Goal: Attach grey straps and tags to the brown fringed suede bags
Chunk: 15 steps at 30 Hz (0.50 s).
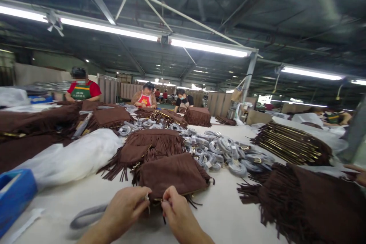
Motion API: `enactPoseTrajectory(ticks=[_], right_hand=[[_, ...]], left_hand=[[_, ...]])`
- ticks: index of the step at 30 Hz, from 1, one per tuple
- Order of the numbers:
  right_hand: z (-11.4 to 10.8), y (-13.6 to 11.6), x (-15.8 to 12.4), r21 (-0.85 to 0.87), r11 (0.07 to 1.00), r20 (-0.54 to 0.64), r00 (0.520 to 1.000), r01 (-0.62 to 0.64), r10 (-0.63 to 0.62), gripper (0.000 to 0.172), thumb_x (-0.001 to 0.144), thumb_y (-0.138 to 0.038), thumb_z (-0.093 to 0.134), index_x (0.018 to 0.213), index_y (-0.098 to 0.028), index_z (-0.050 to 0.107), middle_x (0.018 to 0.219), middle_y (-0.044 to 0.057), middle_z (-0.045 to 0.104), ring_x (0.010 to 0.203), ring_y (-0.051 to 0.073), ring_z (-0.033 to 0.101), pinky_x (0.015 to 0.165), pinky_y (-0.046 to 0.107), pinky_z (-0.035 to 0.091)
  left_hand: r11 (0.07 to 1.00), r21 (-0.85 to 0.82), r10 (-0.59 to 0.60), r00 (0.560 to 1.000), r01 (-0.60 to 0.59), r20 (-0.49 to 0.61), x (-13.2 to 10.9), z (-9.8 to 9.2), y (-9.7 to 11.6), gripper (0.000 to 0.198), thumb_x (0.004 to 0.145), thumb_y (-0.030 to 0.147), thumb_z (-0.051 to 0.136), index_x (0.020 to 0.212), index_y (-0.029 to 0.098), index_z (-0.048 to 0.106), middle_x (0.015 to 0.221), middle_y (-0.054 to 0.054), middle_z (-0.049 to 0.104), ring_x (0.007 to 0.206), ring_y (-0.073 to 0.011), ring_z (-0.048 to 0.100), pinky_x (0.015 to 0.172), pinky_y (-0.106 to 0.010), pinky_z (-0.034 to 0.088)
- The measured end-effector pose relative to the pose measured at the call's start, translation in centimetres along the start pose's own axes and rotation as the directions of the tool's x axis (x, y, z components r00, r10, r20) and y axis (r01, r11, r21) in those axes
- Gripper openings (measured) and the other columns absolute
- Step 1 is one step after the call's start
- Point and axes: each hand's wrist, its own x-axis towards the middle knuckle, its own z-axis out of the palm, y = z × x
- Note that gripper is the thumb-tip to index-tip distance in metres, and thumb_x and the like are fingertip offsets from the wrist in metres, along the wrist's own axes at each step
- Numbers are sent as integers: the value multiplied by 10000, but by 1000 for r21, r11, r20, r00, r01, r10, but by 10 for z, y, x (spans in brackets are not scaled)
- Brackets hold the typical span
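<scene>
A brown fringed bag (174, 173) lies on the pale table right in front of me, its gold-coloured zip edge facing my fingers. At the near left corner of that edge, my left hand (122, 206) is closed in a pinch on a small shiny metal piece, partly hidden by the fingers. My right hand (181, 215) pinches close by at the zip edge; what lies between its fingertips is hidden. A blurred grey strap loop (87, 215) rests beside my left wrist.
Behind the bag lie another fringed bag (162, 139) and many coiled grey straps (220, 148). Brown fringed pieces (314, 198) and a gold-edged stack (288, 143) are at right. A blue bin (17, 194) and white plastic wrap (77, 156) stand left. Several people work beyond.
</scene>
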Motion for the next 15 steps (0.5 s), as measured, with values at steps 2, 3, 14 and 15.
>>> enactPoseTrajectory(ticks=[2, 3, 14, 15], right_hand=[[-28, 9, -1, -265, 964, -65, 998, 3, -21, 105, 824, -128, 416, 840, -225, 454, 725, 24, 637, 723, 177, 615, 640, 254, 385], [-46, 17, -1, -340, 939, -102, 995, -47, 13, 118, 828, -117, 400, 840, -226, 442, 725, 26, 635, 721, 180, 617, 644, 257, 382], [-117, 41, -22, -500, 860, 287, 917, -103, 277, 67, 771, -185, 533, 763, -201, 598, 731, 20, 690, 670, 167, 630, 575, 228, 389], [-115, 37, -19, -555, 828, 238, 939, -78, 248, 96, 791, -189, 517, 767, -197, 610, 775, 43, 704, 730, 185, 644, 610, 241, 400]], left_hand=[[999, 31, 21, 999, -20, -46, -3, -8, -24, 302, 897, 312, 464, 1114, 301, 673, 1050, -20, 745, 997, -249, 668, 879, -340, 486], [999, 37, 9, 997, -6, -75, -6, -15, -38, 315, 904, 331, 455, 1129, 306, 673, 1088, -21, 738, 1022, -251, 662, 900, -339, 481], [993, 93, 68, 997, -70, 27, -28, -8, -104, 532, 733, 148, 532, 1221, 335, 630, 1264, -53, 632, 1183, -294, 547, 1013, -398, 424], [994, 74, 76, 996, -79, 38, -27, -3, -98, 587, 704, 138, 553, 1253, 338, 599, 1328, -47, 586, 1231, -296, 507, 1048, -402, 396]])
